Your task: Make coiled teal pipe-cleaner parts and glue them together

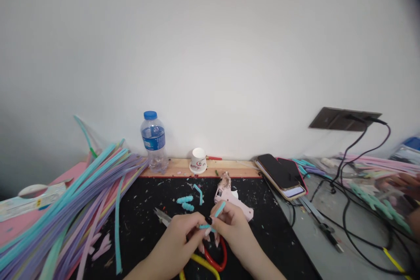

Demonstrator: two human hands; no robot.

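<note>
Between my fingertips runs a short light-blue pipe cleaner (220,209), bent in the middle. My left hand (183,238) pinches one end of it, and my right hand (234,229) pinches it close by. Below the hands lie scissors with a red and a yellow handle loop (225,253); their blade (162,216) shows left of my left hand. Just beyond the fingers are two twisted blue pipe-cleaner pieces (185,201) and a bent blue piece (198,194). A pink glue gun (234,201) lies behind my right hand.
A big bundle of pastel pipe cleaners (88,201) fills the left side. A water bottle (154,142) and an upturned paper cup (198,160) stand by the wall. Phones (284,174) and black cables (346,203) lie right. Another person's hand (402,183) is at the far right.
</note>
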